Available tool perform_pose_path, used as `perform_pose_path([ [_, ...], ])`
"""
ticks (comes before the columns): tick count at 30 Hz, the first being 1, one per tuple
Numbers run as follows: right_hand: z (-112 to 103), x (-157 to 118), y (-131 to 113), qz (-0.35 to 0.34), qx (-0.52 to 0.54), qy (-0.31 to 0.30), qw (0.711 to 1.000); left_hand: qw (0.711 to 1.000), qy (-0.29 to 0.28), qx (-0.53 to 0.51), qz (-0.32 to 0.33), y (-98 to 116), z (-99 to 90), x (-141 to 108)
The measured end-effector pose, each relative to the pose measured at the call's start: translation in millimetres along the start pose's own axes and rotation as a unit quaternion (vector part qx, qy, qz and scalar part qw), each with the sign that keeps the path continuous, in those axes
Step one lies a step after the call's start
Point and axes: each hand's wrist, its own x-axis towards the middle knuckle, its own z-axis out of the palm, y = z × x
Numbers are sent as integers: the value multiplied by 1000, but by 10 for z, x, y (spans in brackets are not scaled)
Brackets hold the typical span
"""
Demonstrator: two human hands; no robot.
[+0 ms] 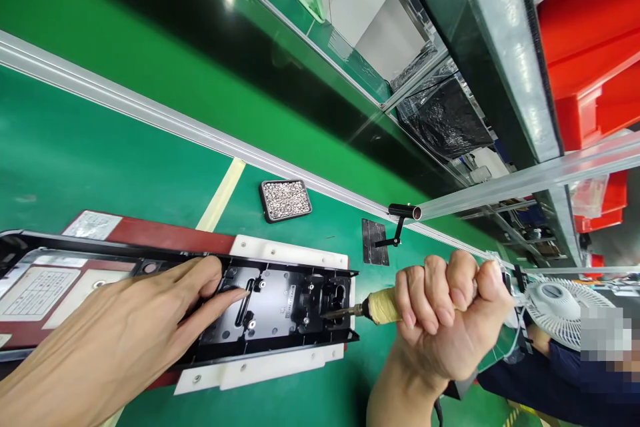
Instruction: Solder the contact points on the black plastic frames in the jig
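A long black plastic housing (280,303) lies open side up on a fixture with white side blocks (280,252) and a dark red base (165,233). My left hand (135,313) bears down on the housing; its thumb reaches over the inner surface and its other fingers curl in, fingertips hidden. Wrapped in my right fist is an electric screwdriver (385,305), its front bound in yellow tape. The metal bit points left into the right end of the housing, near a recessed fitting; whether it touches a screw I cannot tell.
Behind the housing sits a small black tray of screws (286,199). A black stand with a tube (400,213) is to its right. A metal rail (150,127) crosses the green bench. At right are a white fan (560,303), red bins (590,47) and a person in dark clothing (540,380).
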Motion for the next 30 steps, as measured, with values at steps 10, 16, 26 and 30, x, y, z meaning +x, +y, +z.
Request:
perform_pose_path([
  [10,65,-30,58,-15,-4,1,1000,999,-33,21,2,13,-62,11],
  [16,95,-46,57,-77,-20,42,996,998,-31,42,16,-1,-62,13],
  [26,137,-106,79,-2,14,-49,999,999,-46,27,10,35,-86,23],
  [30,150,-140,90,3,12,-75,997,998,-42,33,27,15,-65,12],
])
